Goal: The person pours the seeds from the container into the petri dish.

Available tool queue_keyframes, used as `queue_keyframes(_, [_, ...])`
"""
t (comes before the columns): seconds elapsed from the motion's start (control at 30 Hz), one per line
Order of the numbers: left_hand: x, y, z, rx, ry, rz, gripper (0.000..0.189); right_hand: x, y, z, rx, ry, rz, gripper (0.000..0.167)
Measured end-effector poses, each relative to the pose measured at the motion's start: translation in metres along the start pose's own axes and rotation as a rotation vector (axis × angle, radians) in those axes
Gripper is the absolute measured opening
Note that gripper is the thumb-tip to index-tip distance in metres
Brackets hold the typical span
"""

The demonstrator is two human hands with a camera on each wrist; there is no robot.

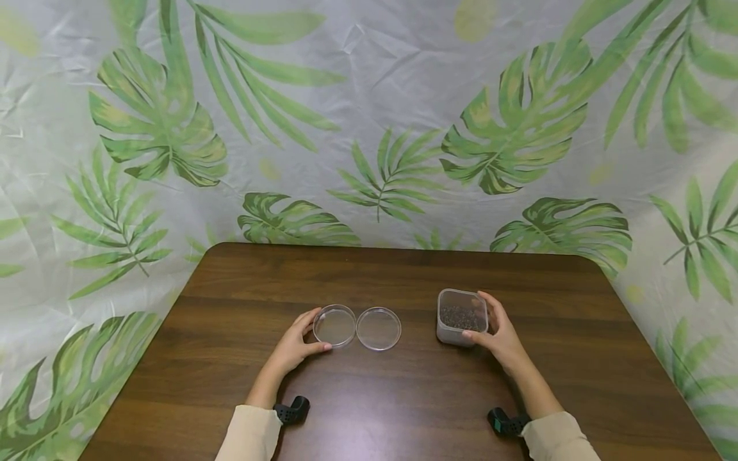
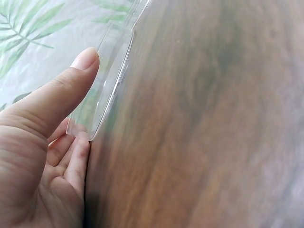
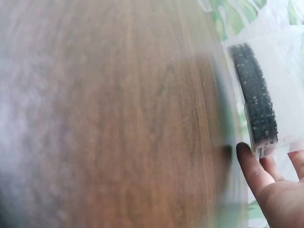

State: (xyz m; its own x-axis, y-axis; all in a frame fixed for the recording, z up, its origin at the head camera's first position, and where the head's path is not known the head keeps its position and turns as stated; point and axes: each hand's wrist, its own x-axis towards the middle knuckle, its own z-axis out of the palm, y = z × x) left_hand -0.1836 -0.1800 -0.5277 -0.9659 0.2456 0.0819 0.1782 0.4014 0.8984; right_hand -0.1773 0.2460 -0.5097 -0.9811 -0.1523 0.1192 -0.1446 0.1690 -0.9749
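Left hand [image 1: 296, 346] comes in from bottom left of centre, forearm angled up and right; thumb at the near edge of a clear round dish [image 1: 335, 326], fingers bent round its far left edge. Grip is on that dish. Left wrist view: thumb extended upward along the dish side at upper left, other fingers bent below it by the dish's lower edge.

Right hand [image 1: 500, 333] comes in from bottom right of centre, forearm angled up and left; thumb across the near right corner of a clear square container [image 1: 454, 335], fingers on its right side, towards the far corner. Grip is on the container. Right wrist view: fingers at lower right, by the container's lower end, one fingertip near its base; a strip of backdrop shows between container and tabletop there.

Container sits right of centre in the head view, with dark granules [image 1: 459, 316] inside, pale specks among them. Gripped dish is just left of centre. Second clear round dish [image 1: 378, 329] lies flat just right of it, rims meeting or nearly so, well apart from the container.

Both wrists wear black bands [image 1: 294, 410] below the hands; cream sleeves [image 1: 254, 432] at bottom edge. Brown wood-grain table [image 1: 369, 397] fills the lower middle, leaf-print backdrop [image 1: 392, 64] behind, across the upper half.
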Motion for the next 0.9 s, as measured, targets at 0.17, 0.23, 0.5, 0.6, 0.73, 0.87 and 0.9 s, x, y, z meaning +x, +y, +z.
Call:
queue_keyframes(0.17, [0.0, 0.0, 0.0, 0.005, 0.007, 0.005, 0.084, 0.001, -0.005, 0.002, 0.006, 0.023, -0.024, 0.083])
queue_keyframes(0.23, [0.0, -0.001, 0.0, 0.006, 0.009, 0.003, 0.084, 0.002, -0.008, 0.003, 0.011, 0.036, -0.048, 0.082])
queue_keyframes(0.5, [0.001, -0.002, 0.001, 0.004, 0.016, -0.003, 0.085, 0.004, -0.019, 0.008, 0.049, 0.066, -0.098, 0.082])
queue_keyframes(0.6, [0.001, -0.002, 0.001, 0.007, 0.018, 0.004, 0.085, 0.006, -0.022, 0.01, 0.033, 0.079, -0.092, 0.084])
queue_keyframes(0.73, [0.001, -0.003, 0.002, 0.008, 0.021, 0.006, 0.085, 0.01, -0.029, 0.015, 0.004, 0.077, -0.078, 0.086])
queue_keyframes(0.87, [0.001, -0.003, 0.002, 0.015, 0.026, -0.006, 0.084, 0.014, -0.037, 0.022, 0.006, 0.072, -0.085, 0.087])
queue_keyframes(0.9, [0.0, -0.002, 0.002, 0.02, 0.025, -0.008, 0.083, 0.015, -0.039, 0.024, 0.005, 0.073, -0.089, 0.087])
